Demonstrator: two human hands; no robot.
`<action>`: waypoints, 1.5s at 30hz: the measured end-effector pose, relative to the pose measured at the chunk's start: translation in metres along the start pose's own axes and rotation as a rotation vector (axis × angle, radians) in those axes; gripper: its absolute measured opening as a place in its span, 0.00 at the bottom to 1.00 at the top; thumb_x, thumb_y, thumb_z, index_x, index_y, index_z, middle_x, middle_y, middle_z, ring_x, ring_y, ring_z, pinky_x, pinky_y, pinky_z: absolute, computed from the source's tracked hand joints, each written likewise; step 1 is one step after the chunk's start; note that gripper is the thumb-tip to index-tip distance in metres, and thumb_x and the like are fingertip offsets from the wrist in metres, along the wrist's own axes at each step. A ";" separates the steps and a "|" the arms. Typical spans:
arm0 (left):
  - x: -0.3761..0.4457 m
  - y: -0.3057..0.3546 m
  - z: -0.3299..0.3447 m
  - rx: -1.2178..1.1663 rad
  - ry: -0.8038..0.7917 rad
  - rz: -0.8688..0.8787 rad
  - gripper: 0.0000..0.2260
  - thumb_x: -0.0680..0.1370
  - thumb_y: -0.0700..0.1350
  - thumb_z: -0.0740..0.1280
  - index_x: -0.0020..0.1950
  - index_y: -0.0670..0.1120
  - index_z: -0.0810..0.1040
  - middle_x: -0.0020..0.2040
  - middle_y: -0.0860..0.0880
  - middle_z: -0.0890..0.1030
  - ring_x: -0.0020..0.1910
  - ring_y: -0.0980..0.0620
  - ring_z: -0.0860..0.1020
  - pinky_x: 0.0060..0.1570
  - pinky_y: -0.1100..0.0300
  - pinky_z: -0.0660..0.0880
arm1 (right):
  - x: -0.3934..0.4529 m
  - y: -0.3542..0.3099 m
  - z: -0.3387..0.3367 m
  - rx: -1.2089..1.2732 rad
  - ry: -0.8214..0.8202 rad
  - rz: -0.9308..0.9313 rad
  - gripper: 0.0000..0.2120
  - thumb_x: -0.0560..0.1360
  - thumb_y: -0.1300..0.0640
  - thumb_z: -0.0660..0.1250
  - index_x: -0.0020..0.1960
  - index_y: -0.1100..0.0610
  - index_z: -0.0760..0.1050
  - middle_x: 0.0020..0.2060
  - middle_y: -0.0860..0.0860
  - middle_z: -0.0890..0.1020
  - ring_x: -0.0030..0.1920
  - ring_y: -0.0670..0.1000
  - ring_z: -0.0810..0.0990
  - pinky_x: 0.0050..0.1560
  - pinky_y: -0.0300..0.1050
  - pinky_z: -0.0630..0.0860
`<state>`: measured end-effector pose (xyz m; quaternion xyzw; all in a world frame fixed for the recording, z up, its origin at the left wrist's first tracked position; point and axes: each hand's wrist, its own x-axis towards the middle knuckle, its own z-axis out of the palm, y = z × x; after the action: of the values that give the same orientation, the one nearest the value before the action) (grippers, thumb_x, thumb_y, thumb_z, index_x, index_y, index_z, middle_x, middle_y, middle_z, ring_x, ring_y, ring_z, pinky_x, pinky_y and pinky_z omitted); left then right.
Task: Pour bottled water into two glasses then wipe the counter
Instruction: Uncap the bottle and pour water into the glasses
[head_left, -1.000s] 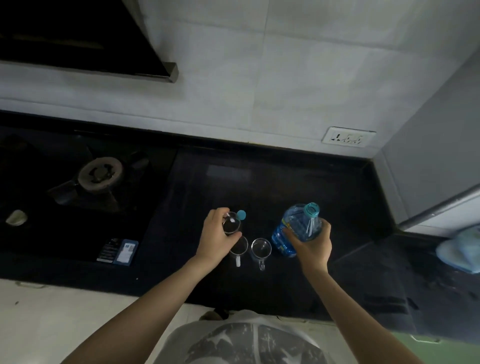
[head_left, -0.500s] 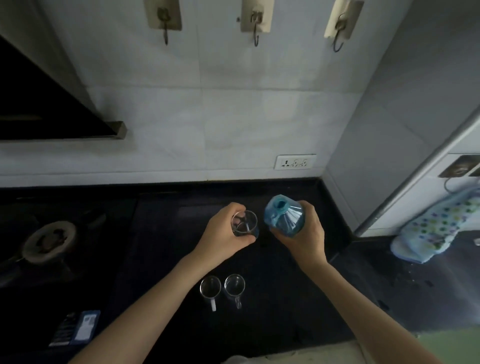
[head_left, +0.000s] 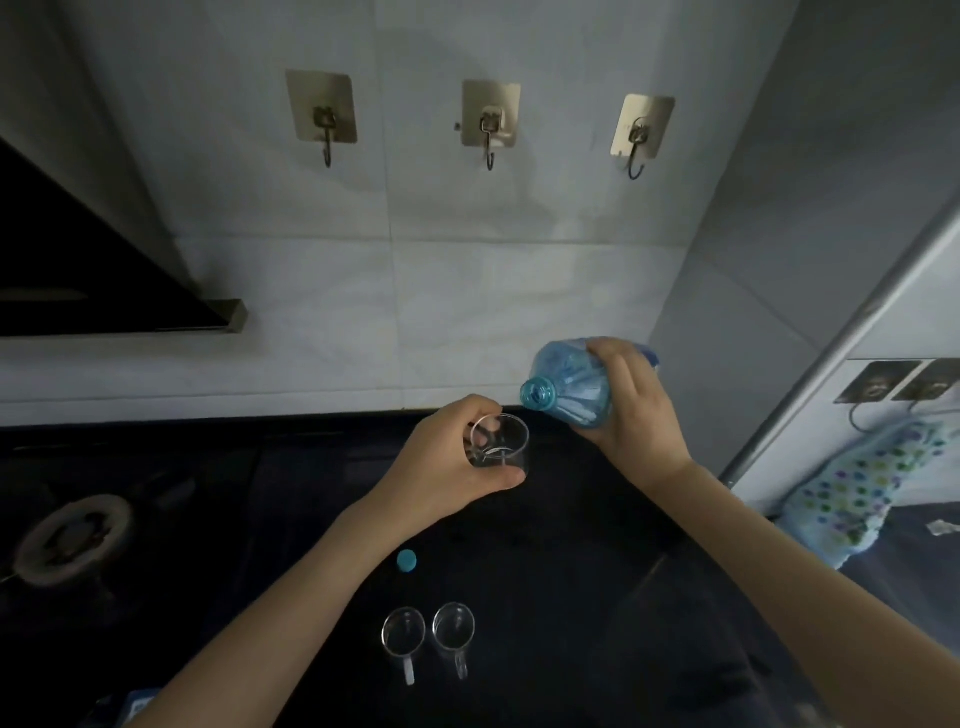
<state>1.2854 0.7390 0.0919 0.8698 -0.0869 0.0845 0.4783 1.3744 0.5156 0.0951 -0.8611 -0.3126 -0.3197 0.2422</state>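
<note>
While my left hand (head_left: 441, 462) curls its fingers and thumb round a clear, round drinking glass (head_left: 500, 446) and holds it up above the black counter (head_left: 597, 597), my right hand (head_left: 631, 400) wraps the blue-tinted plastic water bottle (head_left: 566, 382) near its shoulder. That bottle is tipped, its open mouth just above and to the right of the glass rim, not touching. I judge this is the first pour, barely begun: I cannot make out a stream, and the glass looks almost empty. Next I would tip the bottle further with its mouth kept over the rim, slowly, so nothing splashes.

Counting outward from the held glass: one small blue bottle cap (head_left: 407, 560) lies on the counter nearer me, and two small clear handled glass mugs (head_left: 428, 636) stand side by side beyond it. One spotted pale cloth (head_left: 852, 493) hangs far right of the glass. Three metal wall hooks (head_left: 488, 130) sit above.
</note>
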 end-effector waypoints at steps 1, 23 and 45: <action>0.000 0.002 -0.001 0.003 0.003 0.002 0.25 0.63 0.53 0.79 0.56 0.56 0.74 0.50 0.59 0.78 0.47 0.65 0.76 0.44 0.74 0.72 | 0.004 0.001 -0.002 -0.022 0.003 -0.031 0.32 0.65 0.56 0.80 0.63 0.67 0.71 0.59 0.61 0.77 0.61 0.57 0.73 0.60 0.54 0.75; -0.007 0.016 -0.009 0.027 0.027 0.044 0.20 0.60 0.59 0.76 0.47 0.63 0.71 0.44 0.61 0.76 0.45 0.63 0.76 0.41 0.69 0.74 | 0.038 -0.013 -0.018 -0.159 0.007 -0.356 0.29 0.64 0.69 0.79 0.62 0.70 0.73 0.57 0.64 0.78 0.59 0.65 0.76 0.67 0.57 0.70; -0.007 0.015 -0.011 0.066 0.014 0.031 0.24 0.61 0.56 0.77 0.53 0.54 0.75 0.46 0.58 0.78 0.44 0.63 0.75 0.45 0.60 0.77 | 0.041 -0.003 -0.022 -0.169 0.045 -0.331 0.29 0.66 0.62 0.80 0.63 0.69 0.72 0.58 0.64 0.77 0.60 0.64 0.75 0.67 0.56 0.70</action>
<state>1.2742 0.7406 0.1078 0.8831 -0.0943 0.1009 0.4484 1.3876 0.5198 0.1394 -0.8078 -0.4163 -0.3997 0.1200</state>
